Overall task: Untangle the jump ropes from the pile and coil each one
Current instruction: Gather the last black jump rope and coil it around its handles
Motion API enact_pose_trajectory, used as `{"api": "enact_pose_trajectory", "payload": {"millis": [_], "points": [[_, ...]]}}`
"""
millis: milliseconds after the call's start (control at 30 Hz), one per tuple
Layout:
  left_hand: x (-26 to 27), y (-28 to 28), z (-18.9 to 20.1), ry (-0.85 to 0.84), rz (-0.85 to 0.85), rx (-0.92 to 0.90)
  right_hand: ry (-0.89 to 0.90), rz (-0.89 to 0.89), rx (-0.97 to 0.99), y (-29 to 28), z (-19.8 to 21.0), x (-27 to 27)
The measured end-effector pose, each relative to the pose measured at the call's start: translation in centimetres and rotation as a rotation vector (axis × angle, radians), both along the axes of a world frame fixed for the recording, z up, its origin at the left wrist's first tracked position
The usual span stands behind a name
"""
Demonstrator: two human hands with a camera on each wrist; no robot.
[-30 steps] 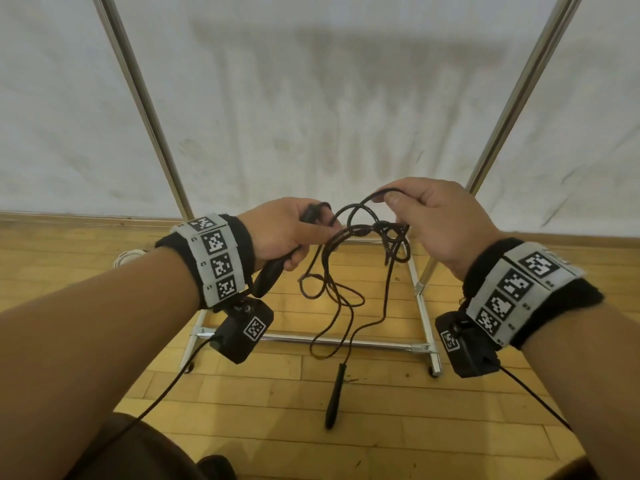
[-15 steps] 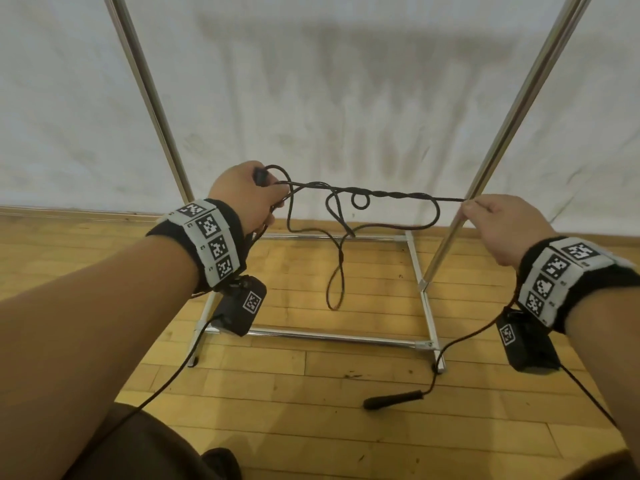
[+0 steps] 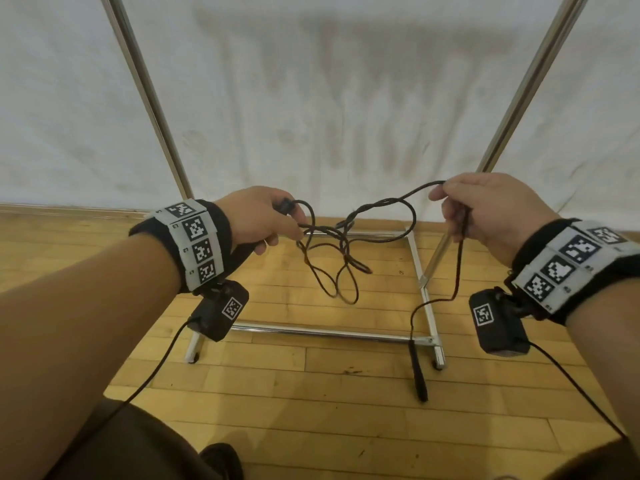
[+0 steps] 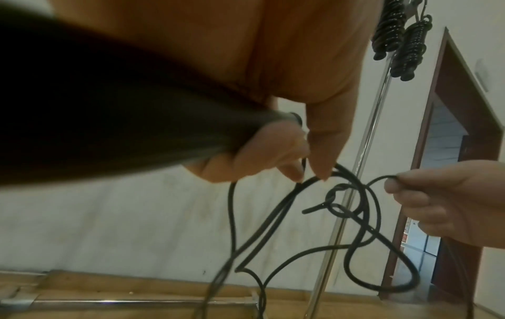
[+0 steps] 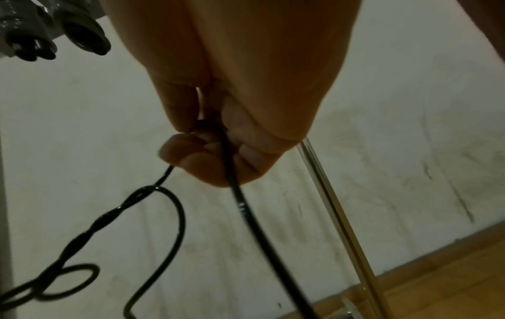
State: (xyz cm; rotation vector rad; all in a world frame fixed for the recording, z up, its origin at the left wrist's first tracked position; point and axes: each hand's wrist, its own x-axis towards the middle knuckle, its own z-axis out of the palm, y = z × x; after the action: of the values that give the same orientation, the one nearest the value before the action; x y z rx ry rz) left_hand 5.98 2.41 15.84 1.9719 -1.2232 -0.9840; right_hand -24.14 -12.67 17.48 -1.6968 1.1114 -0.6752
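Fingers first: the left hand (image 3: 258,220) is clenched around one black handle of the thin black jump rope (image 3: 341,258), and its fingertips (image 4: 293,172) also pinch several strands of cord; the right hand (image 3: 485,209) has thumb and fingers (image 5: 188,151) curled on a bend of the same cord, with one strand running down out of its fist.

Around them, from the left: a slanted chrome upright (image 3: 145,95) rises in front of a stained white backdrop sheet (image 3: 329,98); the rack's low chrome base frame (image 3: 332,332) lies on the yellow wooden plank floor (image 3: 311,393) below the hands; a second chrome upright (image 3: 519,91) slants up just behind the right hand. In the left wrist view two coiled black ropes (image 4: 396,36) hang high by that upright, and a brown door frame (image 4: 464,151) stands at the far right.

The rope is held in the air between the two hands, in front of the rack, its loops hanging clear of the base frame. Open floor lies on the near side of the frame.

The cord is glossy and thin. A short twisted stretch (image 3: 375,207) runs toward the right hand, loose loops (image 3: 337,282) droop under the middle, and a small knot-like crossing (image 4: 339,207) sits in the tangle. The strand from the right hand drops to the second black handle (image 3: 417,372), whose lower end is at the floor.
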Motion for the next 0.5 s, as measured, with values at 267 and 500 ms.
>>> {"api": "enact_pose_trajectory", "payload": {"millis": [267, 500], "points": [[0.8, 0.6, 0.1, 0.113, 0.228, -0.217, 1.03, -0.17, -0.199, -3.7, -2.3, -2.8], [-1.2, 0.4, 1.2, 0.251, -0.154, -0.202, 0.558, 0.291, -0.247, 1.6, -0.6, 2.7]]}}
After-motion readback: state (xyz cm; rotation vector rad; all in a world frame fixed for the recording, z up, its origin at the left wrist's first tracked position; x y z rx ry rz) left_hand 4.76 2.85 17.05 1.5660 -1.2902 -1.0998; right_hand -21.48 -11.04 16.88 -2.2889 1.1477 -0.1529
